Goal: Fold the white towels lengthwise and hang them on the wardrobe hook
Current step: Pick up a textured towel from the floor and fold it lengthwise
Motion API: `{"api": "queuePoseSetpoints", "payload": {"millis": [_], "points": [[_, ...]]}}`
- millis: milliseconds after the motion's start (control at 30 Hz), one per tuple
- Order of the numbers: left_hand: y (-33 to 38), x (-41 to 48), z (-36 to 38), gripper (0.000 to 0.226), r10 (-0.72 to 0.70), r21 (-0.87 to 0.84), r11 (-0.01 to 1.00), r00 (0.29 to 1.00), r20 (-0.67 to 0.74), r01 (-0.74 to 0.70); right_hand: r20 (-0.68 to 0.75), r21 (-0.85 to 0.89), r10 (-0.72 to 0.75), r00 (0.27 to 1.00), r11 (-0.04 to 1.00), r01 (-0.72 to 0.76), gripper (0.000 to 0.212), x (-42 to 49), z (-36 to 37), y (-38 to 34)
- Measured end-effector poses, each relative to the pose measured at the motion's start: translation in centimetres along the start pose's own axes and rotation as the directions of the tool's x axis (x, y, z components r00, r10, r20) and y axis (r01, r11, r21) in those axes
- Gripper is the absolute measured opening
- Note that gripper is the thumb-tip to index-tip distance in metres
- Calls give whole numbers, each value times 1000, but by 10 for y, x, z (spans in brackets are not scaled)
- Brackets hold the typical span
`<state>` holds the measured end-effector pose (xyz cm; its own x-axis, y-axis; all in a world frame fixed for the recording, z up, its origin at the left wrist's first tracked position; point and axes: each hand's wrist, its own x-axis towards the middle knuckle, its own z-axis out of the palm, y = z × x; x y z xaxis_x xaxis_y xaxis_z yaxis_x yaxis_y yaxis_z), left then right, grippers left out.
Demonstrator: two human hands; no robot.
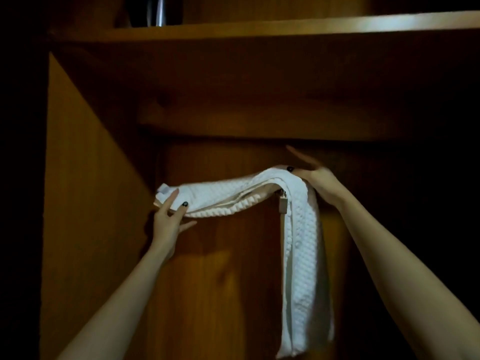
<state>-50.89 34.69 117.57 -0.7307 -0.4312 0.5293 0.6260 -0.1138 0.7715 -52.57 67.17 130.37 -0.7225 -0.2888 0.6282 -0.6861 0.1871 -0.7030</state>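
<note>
Left hand pinches the white towel by its end, nine o'clock from the hook; right hand, fingers straight, touches its top.

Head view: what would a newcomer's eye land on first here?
The white towel, bright against the dark wooden wardrobe, is draped over a metal hook at centre with one end hanging low. The left hand grips its other end, raised out to the left, while the right hand rests on the bend above the hook.
</note>
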Motion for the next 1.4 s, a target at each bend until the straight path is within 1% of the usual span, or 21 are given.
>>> {"api": "queuePoseSetpoints", "payload": {"millis": [67,133,200,233,267,300,333,400,433,500,567,667,733,833,900,1000,1067,1100,1167,1300,1400], "points": [[-11,-7,-1,43,-79,150,986,996,53,70,-20,-2,-21,1000,1000,21,55,-1,1,10],[-21,-14,0,44,-170,302,946,974,149,119,-49,-8,-50,998,999,49,52,-3,3,19],[-20,-23,9,37,-200,404,909,959,202,104,-85,-67,-87,993,994,81,46,-8,8,28],[-15,-27,17,34,-163,420,905,965,207,63,-112,-118,-104,988,989,90,45,-12,11,31],[-9,-30,27,31,-88,409,913,973,212,-7,-147,-167,-116,982,982,91,44,-16,12,33],[-1,-35,39,28,19,386,916,973,230,-109,-182,-202,-122,976,976,84,44,-21,14,34],[9,-41,51,26,136,362,902,951,277,-234,-213,-226,-127,969,971,77,43,-28,14,35],[28,-51,73,33,333,292,833,847,415,-471,-276,-274,-148,950,959,70,38,-44,15,34],[35,-54,83,38,390,256,799,793,468,-544,-312,-296,-167,935,952,72,36,-54,16,31],[44,-55,102,47,408,255,757,739,535,-602,-374,-322,-205,904,943,81,33,-77,23,22],[46,-53,113,51,416,266,733,722,554,-626,-379,-363,-259,888,925,115,38,-102,37,13],[40,-49,117,53,481,236,694,683,550,-680,-266,-465,-296,917,873,147,61,-132,62,13],[34,-49,115,52,520,243,641,645,560,-728,-222,-592,-316,922,795,130,67,-140,75,22],[30,-46,114,51,557,296,537,596,579,-790,-252,-761,-342,905,648,34,68,-134,76,35],[33,-41,114,52,581,347,406,532,617,-846,-255,-820,-358,898,573,-5,69,-126,74,44],[38,-34,111,55,604,368,198,409,684,-908,-208,-874,-477,854,482,56,70,-119,67,55],[39,-31,110,56,607,361,103,346,716,-927,-201,-886,-579,790,452,106,71,-116,55,63],[39,-30,110,56,608,361,77,330,722,-930,-200,-885,-619,760,446,130,71,-114,48,67],[39,-27,111,55,610,367,78,336,718,-927,-201,-875,-673,712,450,179,66,-110,35,75],[37,-19,113,45,617,380,119,368,696,-917,-220,-834,-735,642,483,268,46,-91,15,78],[35,-9,114,40,615,397,92,366,699,-913,-191,-838,-752,632,460,294,36,-73,0,73]]}}
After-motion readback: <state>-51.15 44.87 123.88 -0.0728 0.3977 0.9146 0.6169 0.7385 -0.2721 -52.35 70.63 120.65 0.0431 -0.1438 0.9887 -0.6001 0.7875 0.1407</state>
